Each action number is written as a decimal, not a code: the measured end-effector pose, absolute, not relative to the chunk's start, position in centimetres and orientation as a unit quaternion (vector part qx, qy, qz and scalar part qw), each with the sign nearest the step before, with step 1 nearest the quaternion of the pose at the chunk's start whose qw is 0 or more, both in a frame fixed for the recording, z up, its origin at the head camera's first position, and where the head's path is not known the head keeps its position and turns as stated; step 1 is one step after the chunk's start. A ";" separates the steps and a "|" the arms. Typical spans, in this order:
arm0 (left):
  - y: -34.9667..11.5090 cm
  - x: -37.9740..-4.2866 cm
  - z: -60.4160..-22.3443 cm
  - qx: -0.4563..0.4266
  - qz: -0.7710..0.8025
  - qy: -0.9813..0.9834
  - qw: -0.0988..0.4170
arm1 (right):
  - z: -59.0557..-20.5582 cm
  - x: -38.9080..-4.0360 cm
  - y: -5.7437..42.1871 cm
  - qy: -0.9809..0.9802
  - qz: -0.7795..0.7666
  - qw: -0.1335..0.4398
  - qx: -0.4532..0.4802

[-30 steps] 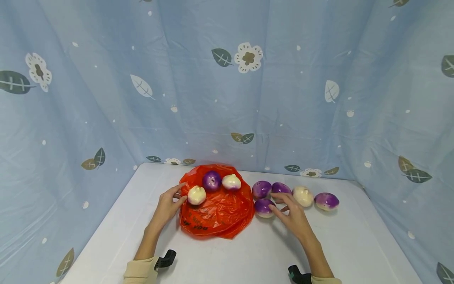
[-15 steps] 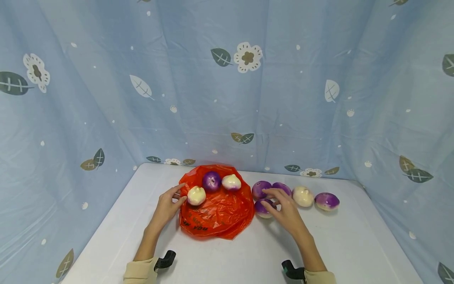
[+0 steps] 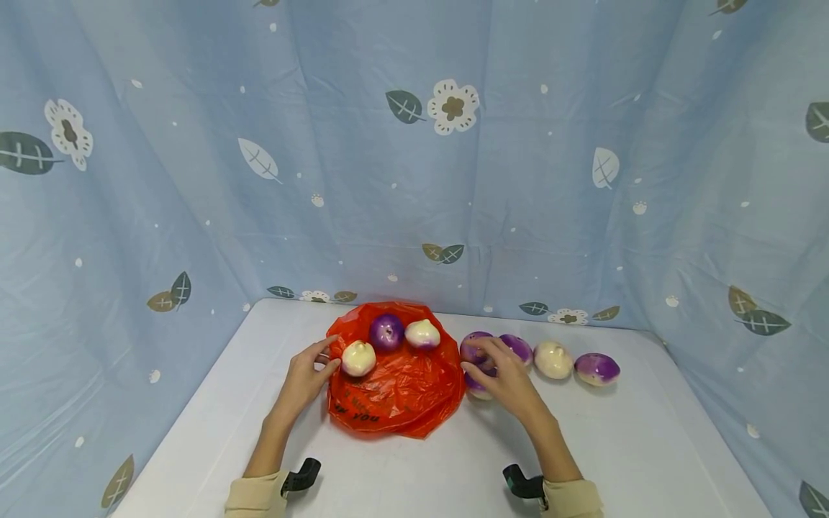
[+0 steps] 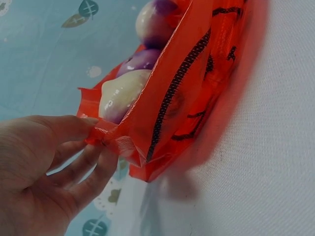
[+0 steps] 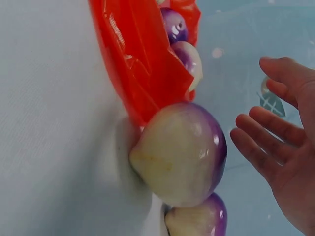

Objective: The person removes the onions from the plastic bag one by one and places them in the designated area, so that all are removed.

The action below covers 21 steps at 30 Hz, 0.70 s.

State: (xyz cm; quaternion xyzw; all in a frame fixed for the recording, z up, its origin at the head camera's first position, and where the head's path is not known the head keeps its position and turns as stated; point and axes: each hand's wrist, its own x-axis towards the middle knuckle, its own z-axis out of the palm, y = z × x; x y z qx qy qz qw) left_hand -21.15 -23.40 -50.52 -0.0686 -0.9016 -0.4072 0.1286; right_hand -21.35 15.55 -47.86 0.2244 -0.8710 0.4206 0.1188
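Note:
A red plastic bag [image 3: 414,392] lies spread on the table with its mouth up. Three purple-and-white turnips sit in it: a pale one [image 3: 359,358], a purple one [image 3: 387,332] and another pale one [image 3: 423,334]. My left hand [image 3: 307,374] pinches the bag's left rim between thumb and fingers, as the left wrist view shows. My right hand [image 3: 512,381] hovers with relaxed, parted fingers over a turnip [image 3: 481,393] beside the bag's right edge, partly hiding it. In the right wrist view nothing lies between the fingers; that near turnip [image 5: 179,155] stands below them.
More turnips lie right of the bag: one behind my right fingers [image 3: 475,336], a purple one [image 3: 518,349], a white one [image 3: 553,359] and a purple one [image 3: 597,368] at the far right. A patterned blue curtain [image 3: 350,180] hangs around the white table [image 3: 648,446].
My right hand has moved left, from the right side of the near turnip to over it and close to the bag's right edge. The left hand, bag and turnips have stayed put.

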 end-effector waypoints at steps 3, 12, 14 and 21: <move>-23.4 -21.2 -50.5 -0.067 -0.405 -0.903 0.128 | -47.7 -21.6 15.0 -0.876 0.412 0.114 0.225; -23.4 -21.1 -50.5 -0.061 -0.403 -0.905 0.124 | -47.6 -22.3 13.5 -0.891 0.376 0.106 0.230; -23.4 -21.1 -50.5 -0.062 -0.404 -0.904 0.124 | -47.5 -22.4 13.1 -0.895 0.373 0.094 0.227; -23.4 -21.1 -50.6 -0.070 -0.408 -0.901 0.133 | -47.1 -22.6 11.9 -0.898 0.383 0.039 0.211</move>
